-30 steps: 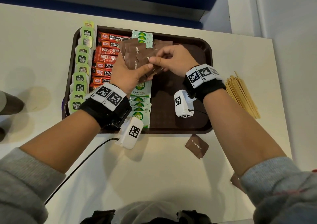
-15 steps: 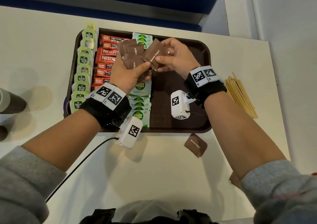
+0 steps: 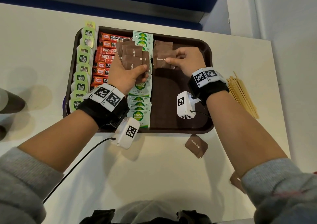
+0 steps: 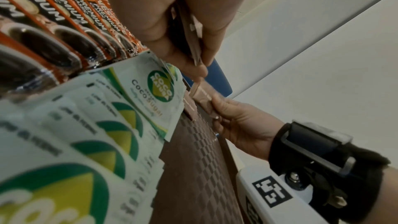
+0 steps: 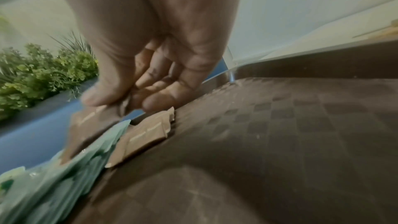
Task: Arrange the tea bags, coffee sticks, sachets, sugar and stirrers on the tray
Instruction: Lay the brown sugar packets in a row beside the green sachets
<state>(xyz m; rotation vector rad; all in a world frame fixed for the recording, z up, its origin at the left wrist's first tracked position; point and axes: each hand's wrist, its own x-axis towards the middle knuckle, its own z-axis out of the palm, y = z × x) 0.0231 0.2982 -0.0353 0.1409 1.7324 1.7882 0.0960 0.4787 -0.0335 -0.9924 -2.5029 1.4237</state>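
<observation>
My left hand [image 3: 137,67] grips a fan of brown sugar sachets [image 3: 132,57] above the coffee sticks and coco sugar; the grip shows close up [image 4: 191,40]. My right hand [image 3: 171,61] pinches one brown sugar sachet [image 3: 160,60] low over the brown tray [image 3: 208,52], by the coco sugar column. In the right wrist view thumb and fingers [image 5: 101,98] hold that sachet [image 5: 92,125]. Another brown sachet [image 3: 163,45] lies on the tray just behind it. On the tray's left half lie green tea bags [image 3: 82,69], red coffee sticks [image 3: 104,59] and coco sugar sachets [image 3: 139,90].
Wooden stirrers [image 3: 241,93] lie in a pile on the white table right of the tray. One brown sugar sachet [image 3: 196,145] lies on the table in front of the tray. Another [image 3: 236,181] peeks out by my right sleeve. The tray's right half [image 3: 171,103] is bare.
My right hand drew one brown sachet out of the fan in my left hand and carried it right and down to the tray. The left hand stayed put.
</observation>
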